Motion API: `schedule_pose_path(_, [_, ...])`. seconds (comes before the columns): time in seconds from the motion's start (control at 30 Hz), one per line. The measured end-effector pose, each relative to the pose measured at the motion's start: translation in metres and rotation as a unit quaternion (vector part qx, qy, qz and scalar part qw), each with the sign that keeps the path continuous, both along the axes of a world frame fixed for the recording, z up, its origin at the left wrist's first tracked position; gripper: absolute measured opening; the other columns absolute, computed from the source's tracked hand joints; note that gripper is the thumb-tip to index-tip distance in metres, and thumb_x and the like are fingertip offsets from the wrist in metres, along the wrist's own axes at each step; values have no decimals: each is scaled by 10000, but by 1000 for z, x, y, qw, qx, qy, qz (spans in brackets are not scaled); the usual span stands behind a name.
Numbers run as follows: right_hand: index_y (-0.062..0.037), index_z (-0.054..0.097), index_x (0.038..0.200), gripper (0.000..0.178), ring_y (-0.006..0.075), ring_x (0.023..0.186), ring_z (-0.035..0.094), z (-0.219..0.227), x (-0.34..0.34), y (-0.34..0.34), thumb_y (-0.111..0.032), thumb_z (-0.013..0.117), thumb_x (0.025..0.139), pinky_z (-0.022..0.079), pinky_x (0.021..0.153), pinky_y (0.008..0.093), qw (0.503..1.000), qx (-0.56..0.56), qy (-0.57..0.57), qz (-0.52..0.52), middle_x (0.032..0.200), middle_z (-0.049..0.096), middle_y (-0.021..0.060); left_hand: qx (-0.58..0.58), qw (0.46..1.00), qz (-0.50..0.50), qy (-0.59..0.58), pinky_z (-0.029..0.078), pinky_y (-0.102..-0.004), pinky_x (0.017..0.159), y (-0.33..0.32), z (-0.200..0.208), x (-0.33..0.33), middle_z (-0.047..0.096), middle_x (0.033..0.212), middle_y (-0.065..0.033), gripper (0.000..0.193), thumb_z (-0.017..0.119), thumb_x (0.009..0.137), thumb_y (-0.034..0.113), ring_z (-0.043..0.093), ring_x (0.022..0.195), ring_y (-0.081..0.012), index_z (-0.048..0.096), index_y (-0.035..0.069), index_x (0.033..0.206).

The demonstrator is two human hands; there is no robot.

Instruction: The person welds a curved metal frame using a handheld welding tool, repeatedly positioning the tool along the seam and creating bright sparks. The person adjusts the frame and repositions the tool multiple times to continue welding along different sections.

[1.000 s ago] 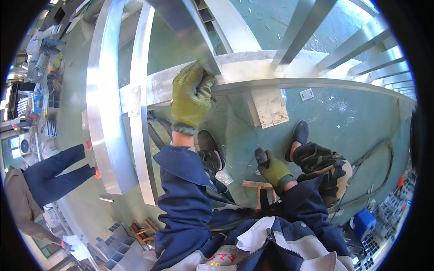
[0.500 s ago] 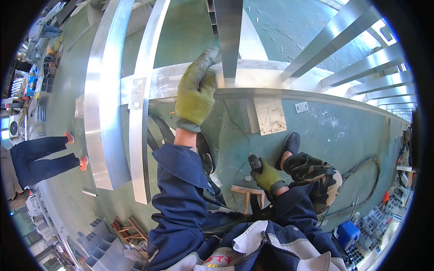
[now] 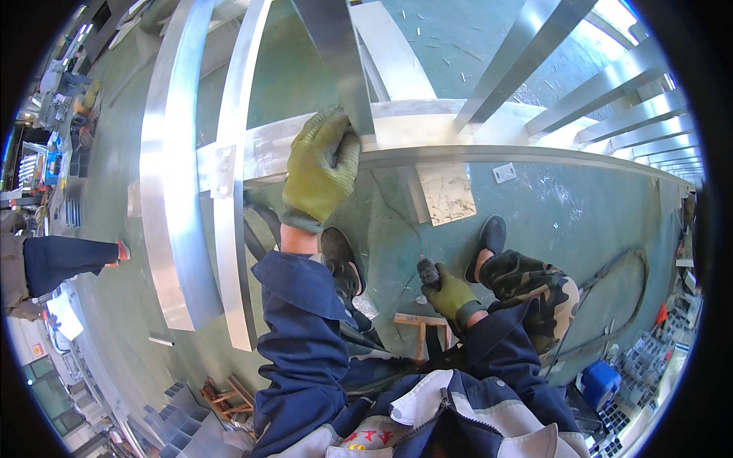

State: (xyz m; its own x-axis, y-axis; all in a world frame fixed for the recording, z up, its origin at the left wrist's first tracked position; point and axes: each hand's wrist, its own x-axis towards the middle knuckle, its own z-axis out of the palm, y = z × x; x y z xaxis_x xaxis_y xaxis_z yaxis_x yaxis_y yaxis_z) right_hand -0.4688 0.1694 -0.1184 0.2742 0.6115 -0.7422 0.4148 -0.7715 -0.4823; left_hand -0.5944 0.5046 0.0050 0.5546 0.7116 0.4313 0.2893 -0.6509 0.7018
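My left hand (image 3: 323, 169), in a yellow-green work glove, is at the foot of an upright metal bar (image 3: 336, 65). Its fingers are curled against the bar's left side, fingertips partly hidden. That foot meets a long silvery rail (image 3: 416, 137) crossing in front of me. Lower and to the right, my right hand (image 3: 452, 296), gloved alike, is closed round a dark hand-held tool (image 3: 429, 271) with a reddish tip. Its exact kind is not clear. The tool is apart from the rail and points away from me.
Two long metal profiles (image 3: 175, 168) (image 3: 233, 229) lie across the rail's left part. More bars (image 3: 527, 57) rise from it at right. A block (image 3: 445, 195) sits under the rail. A small wooden stool (image 3: 421, 320), a hose (image 3: 637, 305) and a blue container (image 3: 599, 382) are nearby. Another person (image 3: 61, 263) is far left.
The upright bar beside my left hand now leans further left in view, and that glove has moved closer against its foot. My right hand still holds the tool. The other person's legs have shifted.
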Motion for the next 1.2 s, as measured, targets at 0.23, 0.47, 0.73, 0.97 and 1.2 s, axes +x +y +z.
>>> schedule_pose_path(0.23, [-8,514,1575,717,567,1145,713,-15,-1,-7,-425,653,1008,554,993,612,999,28,-31,30,1238,745,368,-18,999,-27,36,583,-487,947,-1,11,6,768,1139,-172,235,833,915,91,732,1051,-414,769,47,1137])
schedule_pose_path(0.47, [1,506,1589,729,563,1151,713,-16,-3,-7,-431,645,1019,556,1000,613,999,15,-35,31,1254,746,360,34,999,13,5,575,-472,829,0,-4,16,744,983,-140,182,863,874,93,718,917,-396,746,62,1011])
schedule_pose_path(0.73, [16,502,1595,738,546,1133,729,-10,-3,-6,-439,629,1028,567,983,603,999,15,-40,34,1230,760,347,94,994,46,18,541,-493,818,-5,-8,23,714,934,-141,145,842,886,91,689,896,-419,707,74,939])
schedule_pose_path(0.97, [32,470,1638,782,539,1138,734,-12,-2,-7,-436,619,1029,569,989,593,998,9,-42,38,1234,761,346,133,989,66,14,533,-504,826,-8,-11,27,711,935,-156,143,836,885,90,682,897,-436,703,58,927])
schedule_pose_path(1.2, [36,468,1641,784,542,1152,728,-7,-3,-5,-430,622,1029,567,1001,584,999,6,-34,37,1260,748,357,152,985,75,14,527,-508,812,-9,-12,27,697,920,-168,147,832,893,94,671,873,-440,697,41,920])
